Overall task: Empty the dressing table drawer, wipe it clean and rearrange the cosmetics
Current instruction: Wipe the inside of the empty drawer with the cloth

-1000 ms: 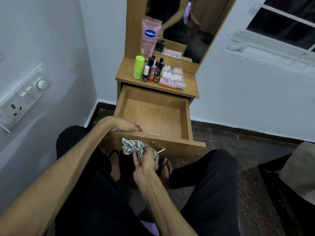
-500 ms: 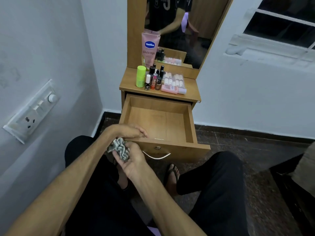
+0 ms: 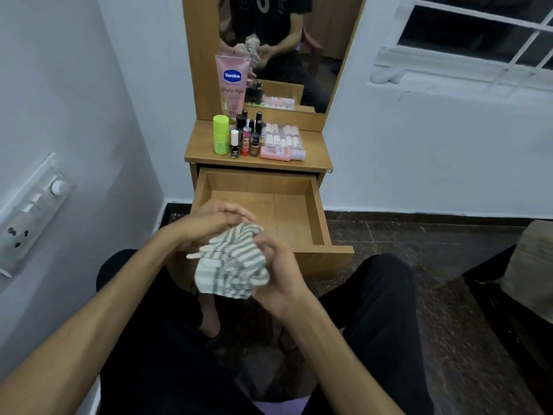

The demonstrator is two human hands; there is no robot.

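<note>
My striped cloth hides the drawer's front left corner; small bottle labels are unreadable.

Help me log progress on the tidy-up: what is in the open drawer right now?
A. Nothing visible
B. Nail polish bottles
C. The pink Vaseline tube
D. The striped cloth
A: the drawer shows only bare wood; both hands hold the striped cloth in front of it.

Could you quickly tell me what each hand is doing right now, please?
Left hand: fingers curled on the top of the striped cloth, gripping it.
Right hand: holds the same cloth from the right side.
</note>
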